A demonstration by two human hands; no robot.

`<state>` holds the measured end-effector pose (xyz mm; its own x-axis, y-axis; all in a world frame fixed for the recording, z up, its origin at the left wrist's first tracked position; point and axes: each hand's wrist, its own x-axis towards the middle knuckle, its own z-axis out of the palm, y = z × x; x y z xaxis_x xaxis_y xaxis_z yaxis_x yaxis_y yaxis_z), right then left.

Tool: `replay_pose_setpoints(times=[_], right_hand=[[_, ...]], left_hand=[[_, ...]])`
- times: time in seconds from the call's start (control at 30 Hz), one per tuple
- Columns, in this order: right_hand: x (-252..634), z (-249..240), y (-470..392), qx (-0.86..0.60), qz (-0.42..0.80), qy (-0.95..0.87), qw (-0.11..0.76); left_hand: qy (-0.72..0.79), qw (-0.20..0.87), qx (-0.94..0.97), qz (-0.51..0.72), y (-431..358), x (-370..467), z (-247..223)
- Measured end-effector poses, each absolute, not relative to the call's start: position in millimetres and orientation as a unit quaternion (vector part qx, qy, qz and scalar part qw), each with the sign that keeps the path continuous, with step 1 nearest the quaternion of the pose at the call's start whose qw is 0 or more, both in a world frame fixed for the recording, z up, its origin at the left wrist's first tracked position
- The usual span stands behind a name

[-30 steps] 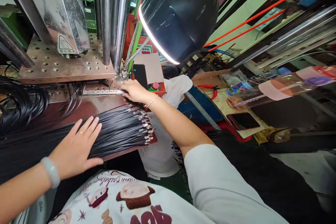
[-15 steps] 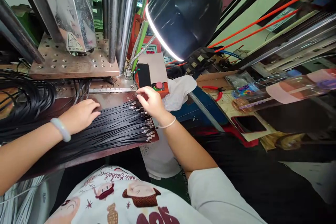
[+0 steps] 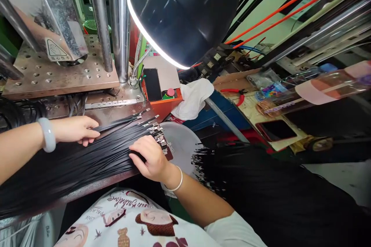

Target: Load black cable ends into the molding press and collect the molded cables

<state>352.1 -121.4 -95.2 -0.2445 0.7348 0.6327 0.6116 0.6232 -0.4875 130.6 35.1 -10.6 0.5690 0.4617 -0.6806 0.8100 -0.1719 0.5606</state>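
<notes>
Many flat black cables (image 3: 95,158) lie side by side on a reddish-brown work surface (image 3: 100,112), their metal-tipped ends (image 3: 156,133) pointing right. My left hand (image 3: 77,130) pinches a few of these cables at the far side of the bundle, a little apart from the rest. Over the near side, close to the metal tips, my right hand (image 3: 149,158) rests with fingers curled around some cables. How many it holds is hidden under the fingers.
Behind the cables stands a press with a drilled metal plate (image 3: 62,69). A black lamp (image 3: 185,15) hangs ahead. Right of the surface are a grey round container (image 3: 179,142), a white cloth (image 3: 194,98) and a large pile of black cables (image 3: 269,185).
My right hand has moved from the far corner toward me, onto the cables. My left hand has closed on a few cables and shifted left. The view has turned, showing the round container and cable pile.
</notes>
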Motion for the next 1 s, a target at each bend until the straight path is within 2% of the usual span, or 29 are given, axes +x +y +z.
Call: replay_pose_setpoints(times=[0.1,0.27,0.33,0.43,0.5,0.57,0.6,0.67,0.73,0.8,0.83,1.0], right_hand=[[356,-91,-123,-0.426,0.079,-0.785,0.443],[365,-66,-109,-0.458,0.026,-0.744,0.485],[363,-55,-92,-0.490,-0.018,-0.758,0.431],[353,-44,-61,-0.494,-0.059,-0.826,0.266],[346,-43,-43,-0.509,-0.051,-0.845,0.156],[343,-46,-31,-0.547,-0.026,-0.832,0.092],[342,-48,-26,-0.557,-0.012,-0.825,0.094],[338,-53,-17,-0.517,0.021,-0.842,0.155],[330,-57,-5,-0.400,0.069,-0.887,0.221],[322,-59,10,-0.318,0.108,-0.915,0.224],[320,-60,19,-0.326,0.115,-0.915,0.209],[334,-66,52,-0.513,0.083,-0.851,0.075]], left_hand=[[0.375,0.595,0.699,-0.130,43,144,1],[0.420,0.601,0.672,-0.101,57,162,-14],[0.424,0.605,0.667,-0.095,57,165,-21],[0.401,0.599,0.689,-0.075,51,161,-16],[0.382,0.557,0.737,-0.031,46,149,-8],[0.373,0.436,0.815,0.080,44,131,-3],[0.359,0.345,0.855,0.147,44,121,-2],[0.275,0.162,0.913,0.253,45,105,-4],[0.127,0.075,0.949,0.279,45,99,-9],[0.022,0.087,0.957,0.277,45,101,-13],[0.019,0.109,0.953,0.283,45,103,-13],[0.346,0.185,0.857,0.334,46,100,4]])
